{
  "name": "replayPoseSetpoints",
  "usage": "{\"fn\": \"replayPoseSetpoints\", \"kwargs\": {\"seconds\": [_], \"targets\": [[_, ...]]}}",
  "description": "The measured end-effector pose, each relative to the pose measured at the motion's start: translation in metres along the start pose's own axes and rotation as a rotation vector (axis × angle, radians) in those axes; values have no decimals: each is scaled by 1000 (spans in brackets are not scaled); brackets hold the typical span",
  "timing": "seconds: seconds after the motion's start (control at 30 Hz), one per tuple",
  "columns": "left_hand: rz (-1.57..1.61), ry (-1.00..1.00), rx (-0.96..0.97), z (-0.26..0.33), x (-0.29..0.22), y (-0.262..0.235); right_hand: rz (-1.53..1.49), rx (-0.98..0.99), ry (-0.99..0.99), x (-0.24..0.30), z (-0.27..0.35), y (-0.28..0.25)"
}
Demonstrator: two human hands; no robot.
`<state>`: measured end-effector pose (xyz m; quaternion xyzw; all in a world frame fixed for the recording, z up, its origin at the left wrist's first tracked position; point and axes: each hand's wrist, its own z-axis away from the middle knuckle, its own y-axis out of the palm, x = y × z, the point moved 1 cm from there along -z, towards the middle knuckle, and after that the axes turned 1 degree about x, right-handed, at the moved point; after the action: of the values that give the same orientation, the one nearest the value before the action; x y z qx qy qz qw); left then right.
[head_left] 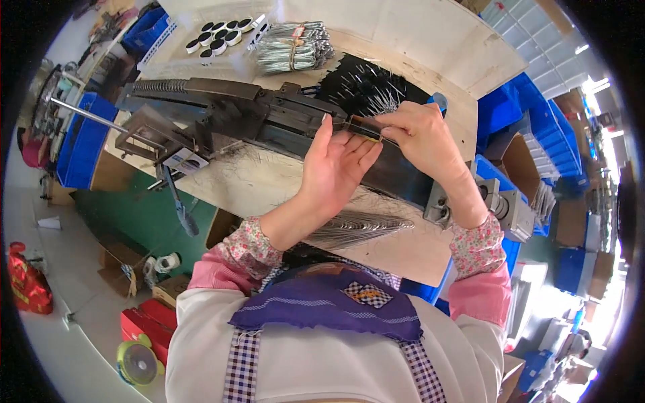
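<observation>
My left hand [334,168] is turned palm up beside a long dark metal machine [269,114], its thumb raised and its fingers stretched toward the right. Close to those fingertips, my right hand [426,140] pinches thumb and forefinger together on what looks like a thin metal wire [366,127]. The wire runs left over the machine's narrow bed toward my left thumb; its ends are too fine to make out. Behind the right hand, many thin metal wires [383,101] lie spread on a black cloth [339,82]. A fanned stack of bent wires [356,230] lies on the table between my forearms.
Bundled metal wires [293,48] and a clear tray [176,64] with several black-topped white rolls [218,46] are at the back. A metal clamp block [505,209] stands at the right. Blue bins [500,115] flank the wooden table [255,181]. A rod [87,111] sticks out left.
</observation>
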<state>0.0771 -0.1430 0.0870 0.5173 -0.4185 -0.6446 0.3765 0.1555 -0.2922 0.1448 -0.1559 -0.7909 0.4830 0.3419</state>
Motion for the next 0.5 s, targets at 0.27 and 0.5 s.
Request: {"fn": "replayPoseSetpoints", "kwargs": {"seconds": [0.27, 0.5], "targets": [[29, 19, 18, -2, 1, -7, 3, -132, -211, 28, 3, 7], [41, 81, -8, 7, 0, -1, -50, -145, 164, 39, 4, -8]]}}
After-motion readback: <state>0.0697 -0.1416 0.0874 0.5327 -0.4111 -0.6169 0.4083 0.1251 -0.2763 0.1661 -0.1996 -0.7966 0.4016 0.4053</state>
